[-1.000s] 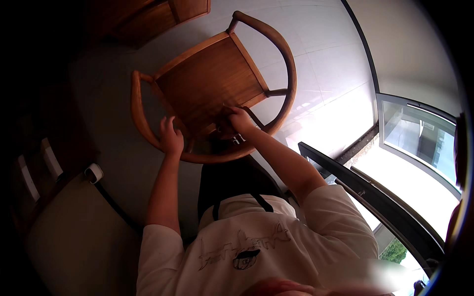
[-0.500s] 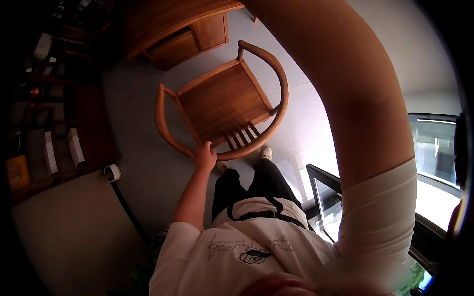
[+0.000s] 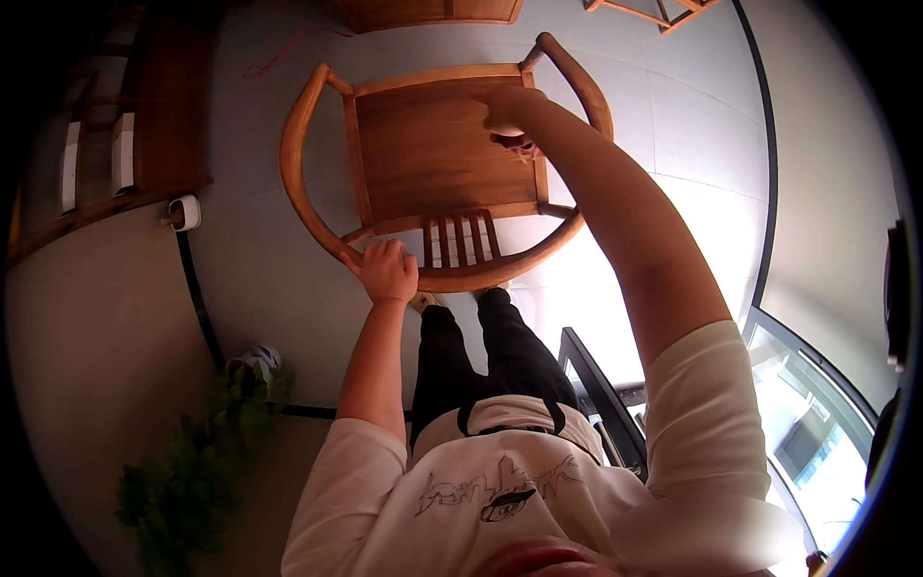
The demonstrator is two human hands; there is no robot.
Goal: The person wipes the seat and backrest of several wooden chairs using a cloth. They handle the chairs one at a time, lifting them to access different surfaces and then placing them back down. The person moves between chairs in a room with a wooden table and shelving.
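A brown wooden armchair (image 3: 433,144) with a curved top rail and a slatted back stands in front of me, its back towards my legs. My left hand (image 3: 385,271) is closed around the left part of the rail, thumb on top. Over the right side of the seat hangs my right hand (image 3: 511,113), the arm reaching across the right armrest. One of its fingers stretches out to the left, and the others bend downward in shadow. I see nothing held in that hand. Whether it touches the seat cannot be made out.
A wooden cabinet (image 3: 433,12) stands beyond the chair, and part of a wooden frame (image 3: 663,13) is at the far right. Dark shelving (image 3: 168,106) lines the left. A leafy plant (image 3: 197,462) is at lower left. A black-framed panel (image 3: 606,394) stands beside my right leg.
My right arm has come down from high in front of the view to above the seat. My left hand stays on the rail. The view has shifted, showing less of the cabinet.
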